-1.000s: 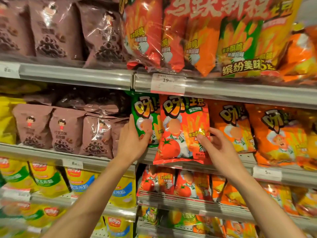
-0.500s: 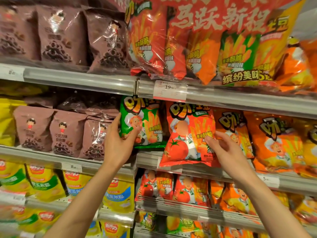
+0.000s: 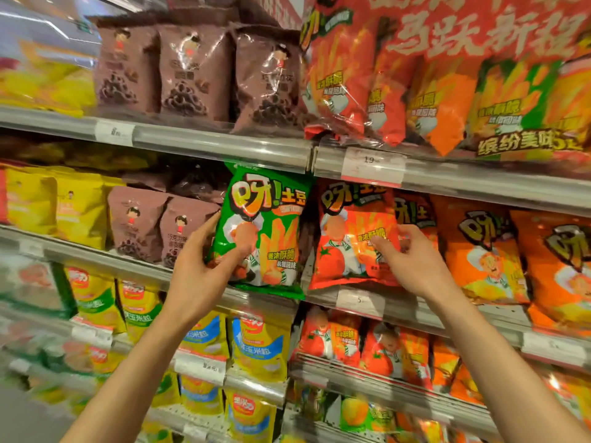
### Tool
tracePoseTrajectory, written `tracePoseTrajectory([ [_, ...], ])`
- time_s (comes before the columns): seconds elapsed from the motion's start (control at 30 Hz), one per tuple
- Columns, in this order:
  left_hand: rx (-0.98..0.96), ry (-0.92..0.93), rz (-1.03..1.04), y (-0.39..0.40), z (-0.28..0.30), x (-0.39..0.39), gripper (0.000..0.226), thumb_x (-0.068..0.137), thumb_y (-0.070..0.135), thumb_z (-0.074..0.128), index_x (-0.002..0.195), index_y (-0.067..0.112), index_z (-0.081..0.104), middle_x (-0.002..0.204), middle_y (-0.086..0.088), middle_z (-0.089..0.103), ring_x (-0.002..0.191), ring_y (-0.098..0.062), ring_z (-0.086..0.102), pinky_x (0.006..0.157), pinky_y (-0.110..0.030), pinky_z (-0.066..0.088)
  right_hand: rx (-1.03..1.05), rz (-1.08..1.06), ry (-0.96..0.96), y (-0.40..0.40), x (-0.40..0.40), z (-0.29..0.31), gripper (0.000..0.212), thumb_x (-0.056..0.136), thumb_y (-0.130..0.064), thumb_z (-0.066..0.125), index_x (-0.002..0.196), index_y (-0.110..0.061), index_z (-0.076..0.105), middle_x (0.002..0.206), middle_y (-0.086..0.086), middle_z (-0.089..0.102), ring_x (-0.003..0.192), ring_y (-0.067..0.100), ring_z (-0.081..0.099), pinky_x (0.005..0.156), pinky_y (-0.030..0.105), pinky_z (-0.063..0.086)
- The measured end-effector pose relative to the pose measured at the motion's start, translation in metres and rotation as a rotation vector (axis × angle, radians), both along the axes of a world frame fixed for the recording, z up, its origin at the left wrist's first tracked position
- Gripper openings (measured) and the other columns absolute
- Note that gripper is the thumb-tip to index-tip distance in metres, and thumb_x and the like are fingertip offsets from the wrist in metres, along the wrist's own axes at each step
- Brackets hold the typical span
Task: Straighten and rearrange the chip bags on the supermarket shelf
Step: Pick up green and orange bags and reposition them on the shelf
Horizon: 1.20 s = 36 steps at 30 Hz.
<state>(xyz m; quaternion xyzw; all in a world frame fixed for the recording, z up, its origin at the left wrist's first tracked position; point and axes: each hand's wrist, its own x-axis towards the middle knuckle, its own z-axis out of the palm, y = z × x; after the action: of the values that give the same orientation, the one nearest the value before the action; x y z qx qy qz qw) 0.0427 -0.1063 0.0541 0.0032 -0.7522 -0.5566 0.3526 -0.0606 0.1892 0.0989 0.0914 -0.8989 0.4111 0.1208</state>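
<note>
Head view: The left hand [image 3: 204,270] grips the green chip bag [image 3: 265,228] at its lower left edge, thumb across the front, fingers behind. The bag stands upright on the middle shelf [image 3: 361,302], long axis vertical, printed face outward, top slightly tilted left. Just right of it, the right hand [image 3: 412,260] pinches the right edge of the red chip bag [image 3: 348,238], also upright, face outward. Brown bags [image 3: 150,222] stand left of the left hand; orange bags [image 3: 479,254] stand right of the right hand.

Two bare forearms, no sleeves in view, left hand [image 3: 204,270] and right hand [image 3: 412,260] ungloved, no rings, watch or wristband visible
</note>
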Motion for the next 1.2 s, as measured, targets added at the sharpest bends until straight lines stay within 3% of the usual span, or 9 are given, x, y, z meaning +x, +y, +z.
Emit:
tracePoseTrajectory([
  [0.1,0.018,0.005,-0.018,0.002,0.004,0.004,0.048,0.083,0.035,0.074,0.123,0.052,0.053,0.11,0.016,0.071,0.098,0.0,0.069,0.071,-0.013,0.054,0.015,-0.011,0.016,-0.015,-0.01,-0.005,0.067,0.093,-0.059,0.058,0.143,-0.017,0.043,0.134,0.009,0.062,0.12,0.031,0.061,0.1,0.044,0.049],
  [0.2,-0.012,-0.001,0.012,0.005,0.004,-0.001,0.055,0.086,0.03,0.074,0.137,0.032,0.053,0.115,0.025,0.06,0.099,0.02,0.058,0.072,-0.001,0.045,0.084,0.002,0.035,-0.042,-0.017,-0.015,0.06,0.095,-0.058,0.053,0.137,-0.016,0.048,0.118,0.011,0.067,0.111,0.035,0.064,0.093,0.045,0.051],
  [0.37,-0.041,-0.052,0.0,0.001,-0.008,-0.01,0.067,0.084,0.041,0.077,0.144,0.034,0.048,0.13,0.015,0.058,0.109,0.016,0.055,0.077,-0.002,0.044,0.699,-0.192,0.409,-0.05,-0.023,-0.032,0.066,0.099,-0.061,0.039,0.112,-0.004,0.069,0.108,0.015,0.064,0.106,0.035,0.054,0.093,0.046,0.044],
  [0.43,-0.048,-0.067,-0.007,0.0,-0.011,-0.012,0.068,0.082,0.045,0.077,0.143,0.037,0.048,0.134,0.013,0.058,0.113,0.008,0.058,0.083,-0.008,0.047,0.689,-0.208,0.493,-0.042,-0.027,-0.035,0.067,0.098,-0.063,0.04,0.121,-0.005,0.065,0.113,0.014,0.062,0.107,0.033,0.053,0.09,0.045,0.044],
  [0.53,-0.024,-0.058,-0.021,0.007,-0.01,-0.013,0.059,0.083,0.043,0.076,0.136,0.039,0.05,0.128,0.018,0.058,0.108,0.015,0.057,0.077,-0.005,0.047,0.634,-0.122,0.56,-0.031,-0.027,-0.043,0.07,0.099,-0.062,0.04,0.146,-0.01,0.047,0.134,0.015,0.057,0.126,0.034,0.05,0.106,0.047,0.039],
  [0.67,-0.024,-0.043,-0.024,0.015,-0.011,-0.016,0.056,0.085,0.034,0.075,0.134,0.036,0.049,0.121,0.028,0.054,0.101,0.026,0.052,0.073,0.002,0.042,0.737,-0.003,0.505,-0.022,-0.021,-0.058,0.081,0.098,-0.073,0.026,0.157,-0.018,0.031,0.157,0.015,0.041,0.152,0.033,0.025,0.125,0.051,0.012],
  [0.77,-0.02,-0.053,-0.028,0.015,-0.014,-0.021,0.063,0.082,0.044,0.075,0.14,0.037,0.05,0.129,0.022,0.057,0.11,0.016,0.055,0.085,-0.011,0.048,0.802,-0.036,0.501,-0.018,-0.027,-0.063,0.081,0.098,-0.074,0.021,0.158,-0.02,0.03,0.159,0.012,0.04,0.154,0.03,0.02,0.125,0.053,0.005],
  [0.97,-0.034,-0.076,-0.012,0.011,-0.019,-0.029,0.069,0.082,0.052,0.076,0.143,0.041,0.045,0.138,0.015,0.055,0.123,0.0,0.054,0.097,-0.029,0.049,0.794,-0.164,0.525,-0.024,-0.037,-0.065,0.075,0.098,-0.069,0.031,0.144,-0.013,0.052,0.14,0.014,0.058,0.141,0.034,0.042,0.121,0.059,0.017],
  [1.2,-0.021,-0.084,-0.036,0.013,-0.025,-0.029,0.074,0.075,0.062,0.074,0.141,0.046,0.044,0.14,0.013,0.054,0.128,-0.008,0.053,0.099,-0.038,0.052,0.824,-0.168,0.527,-0.021,-0.039,-0.075,0.077,0.097,-0.069,0.029,0.15,-0.016,0.046,0.15,0.015,0.049,0.149,0.034,0.032,0.121,0.058,0.015],
])
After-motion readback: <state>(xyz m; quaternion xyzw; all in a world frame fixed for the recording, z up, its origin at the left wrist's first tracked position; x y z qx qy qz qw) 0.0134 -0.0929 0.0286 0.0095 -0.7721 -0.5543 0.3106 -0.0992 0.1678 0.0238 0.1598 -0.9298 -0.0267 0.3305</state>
